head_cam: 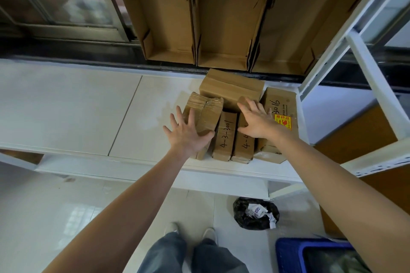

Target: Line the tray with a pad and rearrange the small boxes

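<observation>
Both hands reach onto the white shelf [93,117], fingers spread wide and grasping nothing. With its palm flat, the left hand [188,134] lies on the leftmost small box [205,115], a taped carton that leans at the left end of the row. Just right of that carton stands the box marked 4-3-2001 [224,137], and beside it a second marked box [244,146], whose writing is partly hidden. On top of this second box rests the right hand [257,121], equally open, its fingertips reaching toward the larger plain carton [231,88] lying behind the row. Right of the row sits the box with the yellow sticker [280,117], handwritten 3016. All these boxes crowd the right end of the shelf, touching one another. Above and behind them stand three empty cardboard trays [221,17] side by side. Below the shelf, on the floor, lie a black bag [255,215] and a blue crate [310,255].
</observation>
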A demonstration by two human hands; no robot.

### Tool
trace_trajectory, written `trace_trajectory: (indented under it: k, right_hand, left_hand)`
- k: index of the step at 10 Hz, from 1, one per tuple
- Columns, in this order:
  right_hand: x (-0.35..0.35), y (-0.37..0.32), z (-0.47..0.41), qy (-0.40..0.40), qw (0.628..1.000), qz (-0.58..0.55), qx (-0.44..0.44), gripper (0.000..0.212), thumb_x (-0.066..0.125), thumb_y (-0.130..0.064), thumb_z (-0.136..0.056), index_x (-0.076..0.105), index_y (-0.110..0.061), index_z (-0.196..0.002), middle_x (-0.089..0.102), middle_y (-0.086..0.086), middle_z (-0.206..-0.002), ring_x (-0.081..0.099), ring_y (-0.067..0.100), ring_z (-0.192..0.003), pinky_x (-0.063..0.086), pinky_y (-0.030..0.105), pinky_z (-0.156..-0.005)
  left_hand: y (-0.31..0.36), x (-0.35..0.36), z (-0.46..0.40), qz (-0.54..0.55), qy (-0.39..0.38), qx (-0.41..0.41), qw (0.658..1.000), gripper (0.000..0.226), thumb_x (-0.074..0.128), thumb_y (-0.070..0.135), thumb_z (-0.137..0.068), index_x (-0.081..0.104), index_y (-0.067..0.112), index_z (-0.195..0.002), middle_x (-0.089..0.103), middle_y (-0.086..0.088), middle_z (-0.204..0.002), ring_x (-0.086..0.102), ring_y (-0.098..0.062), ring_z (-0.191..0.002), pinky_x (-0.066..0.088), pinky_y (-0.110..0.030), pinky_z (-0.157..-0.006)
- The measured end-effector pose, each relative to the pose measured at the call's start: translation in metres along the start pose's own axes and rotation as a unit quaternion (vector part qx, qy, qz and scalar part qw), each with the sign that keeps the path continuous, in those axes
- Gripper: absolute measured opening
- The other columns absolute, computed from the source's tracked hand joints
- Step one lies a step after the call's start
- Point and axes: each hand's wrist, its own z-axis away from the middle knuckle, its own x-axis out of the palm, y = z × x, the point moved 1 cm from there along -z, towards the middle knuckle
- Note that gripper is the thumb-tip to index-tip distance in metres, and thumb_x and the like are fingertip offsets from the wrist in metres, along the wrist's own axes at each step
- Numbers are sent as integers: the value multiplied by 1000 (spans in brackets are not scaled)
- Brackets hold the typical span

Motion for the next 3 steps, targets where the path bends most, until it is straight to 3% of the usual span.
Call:
trace_trajectory:
  k: [3]
  right_hand:
    - [-30,-13,35,62,998,-29,7,83,58,-27,-89,4,-26,-151,-6,8,-160,0,30,-147,6,56,-117]
  left_hand:
    - [-8,-47,15,-18,62,46,997,93,40,73,-80,-4,29,-150,-15,-7,-159,-10,-30,-146,6,-56,-116]
